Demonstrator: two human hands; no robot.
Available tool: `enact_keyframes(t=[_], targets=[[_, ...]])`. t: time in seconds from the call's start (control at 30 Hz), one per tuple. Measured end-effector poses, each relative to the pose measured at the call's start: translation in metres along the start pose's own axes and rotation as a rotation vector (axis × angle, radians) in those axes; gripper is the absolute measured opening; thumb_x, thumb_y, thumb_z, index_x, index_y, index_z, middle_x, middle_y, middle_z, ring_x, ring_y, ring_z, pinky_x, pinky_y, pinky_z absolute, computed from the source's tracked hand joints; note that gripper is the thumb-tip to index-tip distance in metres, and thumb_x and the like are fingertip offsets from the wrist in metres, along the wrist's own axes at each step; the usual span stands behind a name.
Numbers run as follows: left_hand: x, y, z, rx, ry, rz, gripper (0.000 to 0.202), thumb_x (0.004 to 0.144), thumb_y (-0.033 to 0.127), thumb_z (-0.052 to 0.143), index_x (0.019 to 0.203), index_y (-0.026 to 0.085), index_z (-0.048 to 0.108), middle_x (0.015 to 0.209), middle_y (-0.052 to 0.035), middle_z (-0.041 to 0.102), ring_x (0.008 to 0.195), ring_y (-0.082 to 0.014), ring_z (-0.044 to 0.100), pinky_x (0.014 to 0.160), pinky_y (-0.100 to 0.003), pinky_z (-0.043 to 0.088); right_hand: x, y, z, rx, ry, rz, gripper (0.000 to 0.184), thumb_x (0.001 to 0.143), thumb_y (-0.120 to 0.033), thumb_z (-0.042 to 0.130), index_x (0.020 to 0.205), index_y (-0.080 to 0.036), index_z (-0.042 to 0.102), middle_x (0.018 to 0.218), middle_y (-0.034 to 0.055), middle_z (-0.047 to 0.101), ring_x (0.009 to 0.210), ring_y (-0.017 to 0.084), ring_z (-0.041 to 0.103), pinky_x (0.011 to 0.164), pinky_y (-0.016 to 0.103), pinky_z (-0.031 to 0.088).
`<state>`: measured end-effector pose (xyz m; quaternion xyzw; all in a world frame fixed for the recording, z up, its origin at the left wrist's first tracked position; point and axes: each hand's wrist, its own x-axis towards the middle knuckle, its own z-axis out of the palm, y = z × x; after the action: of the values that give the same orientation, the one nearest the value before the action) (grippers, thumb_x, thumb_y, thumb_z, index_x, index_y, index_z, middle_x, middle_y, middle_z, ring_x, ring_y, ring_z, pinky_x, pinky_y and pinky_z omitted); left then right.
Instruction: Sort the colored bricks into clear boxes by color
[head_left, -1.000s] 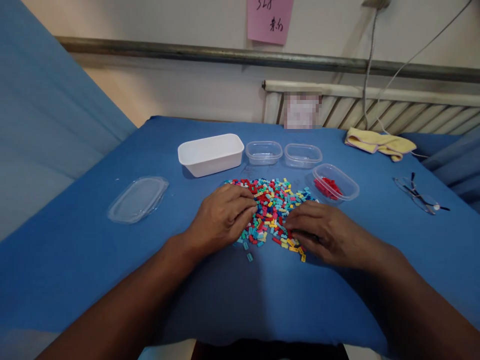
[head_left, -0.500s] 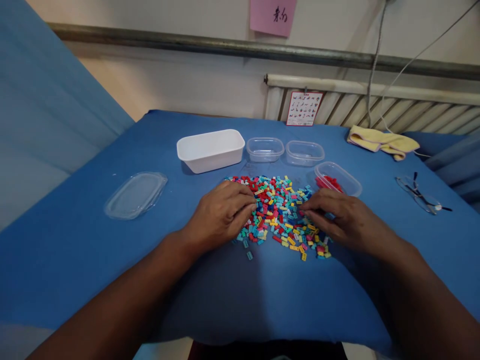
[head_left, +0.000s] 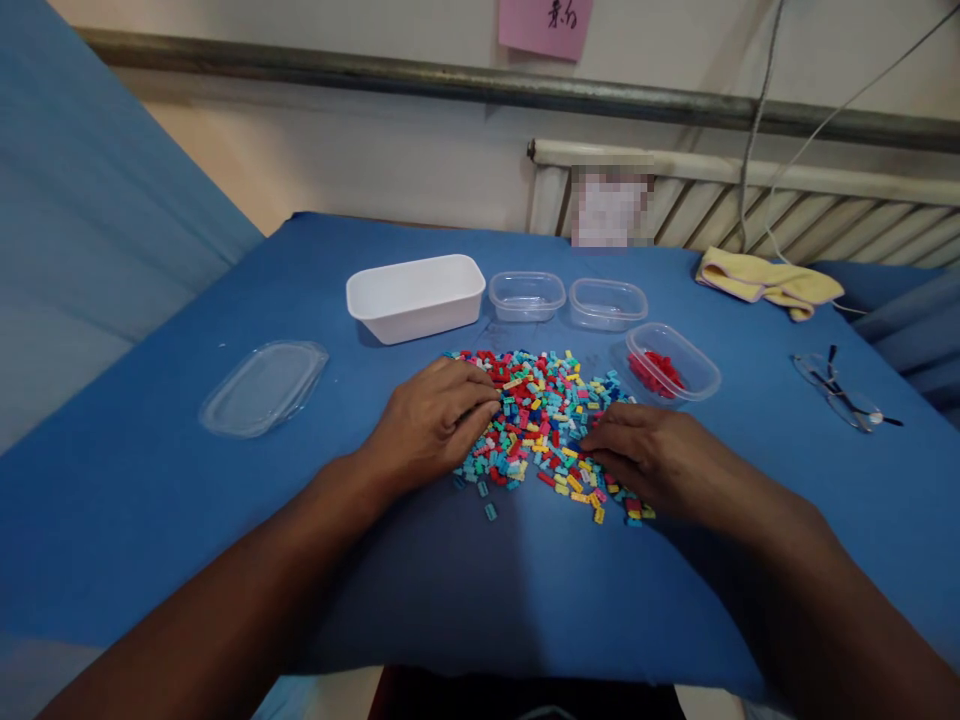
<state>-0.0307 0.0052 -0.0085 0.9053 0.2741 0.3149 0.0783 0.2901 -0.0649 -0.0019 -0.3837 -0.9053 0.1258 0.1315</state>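
Note:
A spread pile of small colored building bricks (head_left: 536, 420) lies on the blue cloth between my hands. At its left edge rests my left hand (head_left: 439, 418), fingers curled and thumb close to the index finger; whatever they hold, if anything, is hidden. My right hand (head_left: 652, 455) reaches into the right side of the pile, thumb and fingertips pinched together low among the bricks. Its fingertips are too small and dark to show what is between them. Just beyond it, a clear plastic container (head_left: 701, 362) holds several red bricks (head_left: 656, 373).
Behind the pile stand a white tub (head_left: 417, 322) and two clear containers (head_left: 527, 310) side by side. Clear lids (head_left: 262, 388) lie at the left. To the right are eyeglasses (head_left: 844, 395) and a folded yellow cloth (head_left: 769, 283). A radiator (head_left: 705, 210) lines the wall.
My right hand has moved left and slightly down, away from the container of red bricks, showing more of them. My left hand stays at the pile's left edge.

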Motion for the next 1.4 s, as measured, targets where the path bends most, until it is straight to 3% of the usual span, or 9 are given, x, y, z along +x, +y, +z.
enact_keyframes(t=[0.17, 0.43, 0.8, 1.0, 1.07, 1.13, 1.27, 1.4], targets=[[0.001, 0.003, 0.000, 0.023, -0.007, 0.020, 0.014, 0.104, 0.020, 0.064, 0.105, 0.020, 0.077, 0.107, -0.0076, 0.079, 0.100, -0.0219, 0.073, 0.093, -0.040, 0.058, 0.004, -0.008, 0.000, 0.028, -0.008, 0.011, 0.019, 0.109, -0.022, 0.060, 0.116, -0.023, 0.078, 0.100, 0.0073, 0.076, 0.087, 0.020, 0.072, 0.076, 0.031, 0.055], [0.001, 0.006, -0.002, 0.032, -0.077, 0.021, 0.016, 0.107, 0.022, 0.061, 0.106, 0.020, 0.077, 0.107, -0.0081, 0.078, 0.100, -0.0225, 0.072, 0.091, -0.041, 0.058, 0.004, -0.007, 0.008, 0.005, -0.029, 0.178, 0.011, 0.106, -0.022, 0.064, 0.106, -0.023, 0.075, 0.099, 0.0056, 0.075, 0.086, 0.021, 0.071, 0.073, 0.032, 0.051], [0.000, 0.007, -0.004, 0.055, -0.062, 0.016, 0.015, 0.107, 0.019, 0.061, 0.105, 0.019, 0.076, 0.106, -0.0082, 0.078, 0.097, -0.0217, 0.073, 0.090, -0.039, 0.058, 0.008, -0.013, 0.013, -0.072, -0.004, 0.112, 0.017, 0.106, -0.017, 0.055, 0.099, -0.021, 0.070, 0.085, 0.0027, 0.068, 0.074, 0.018, 0.065, 0.064, 0.032, 0.040], [-0.001, 0.009, -0.006, 0.034, -0.035, 0.022, 0.012, 0.105, 0.018, 0.064, 0.104, 0.018, 0.076, 0.104, -0.0081, 0.078, 0.097, -0.0216, 0.072, 0.090, -0.039, 0.058, 0.008, -0.014, 0.003, 0.010, 0.055, 0.135, 0.010, 0.105, -0.016, 0.059, 0.103, -0.022, 0.066, 0.090, 0.0019, 0.070, 0.075, 0.016, 0.065, 0.066, 0.030, 0.042], [-0.001, 0.009, -0.006, 0.027, -0.030, 0.020, 0.012, 0.105, 0.018, 0.064, 0.103, 0.018, 0.076, 0.105, -0.0084, 0.078, 0.097, -0.0216, 0.072, 0.090, -0.039, 0.058, 0.005, -0.012, -0.005, 0.017, 0.127, 0.143, 0.011, 0.107, -0.019, 0.057, 0.108, -0.023, 0.067, 0.096, 0.0035, 0.072, 0.082, 0.018, 0.069, 0.072, 0.030, 0.047], [-0.001, 0.009, -0.006, 0.020, -0.026, 0.018, 0.012, 0.105, 0.018, 0.064, 0.102, 0.017, 0.076, 0.105, -0.0086, 0.078, 0.098, -0.0215, 0.073, 0.090, -0.039, 0.058, 0.001, -0.008, -0.014, -0.031, 0.292, 0.197, 0.013, 0.110, -0.025, 0.056, 0.112, -0.022, 0.068, 0.102, 0.0058, 0.074, 0.088, 0.020, 0.071, 0.077, 0.032, 0.051], [-0.002, 0.008, -0.005, 0.008, -0.021, 0.025, 0.013, 0.106, 0.018, 0.063, 0.103, 0.017, 0.076, 0.106, -0.0088, 0.078, 0.098, -0.0214, 0.073, 0.092, -0.039, 0.058, -0.011, 0.014, -0.027, -0.249, 0.616, 0.409, 0.020, 0.108, -0.037, 0.060, 0.111, -0.022, 0.073, 0.100, 0.0072, 0.075, 0.081, 0.021, 0.070, 0.071, 0.034, 0.050], [-0.002, 0.008, -0.004, 0.007, -0.020, 0.034, 0.013, 0.105, 0.018, 0.064, 0.103, 0.017, 0.076, 0.105, -0.0087, 0.078, 0.098, -0.0213, 0.073, 0.091, -0.040, 0.059, -0.016, 0.035, -0.026, -0.365, 0.632, 0.492, 0.023, 0.108, -0.037, 0.061, 0.114, -0.021, 0.075, 0.105, 0.0095, 0.078, 0.087, 0.026, 0.073, 0.071, 0.037, 0.052]])
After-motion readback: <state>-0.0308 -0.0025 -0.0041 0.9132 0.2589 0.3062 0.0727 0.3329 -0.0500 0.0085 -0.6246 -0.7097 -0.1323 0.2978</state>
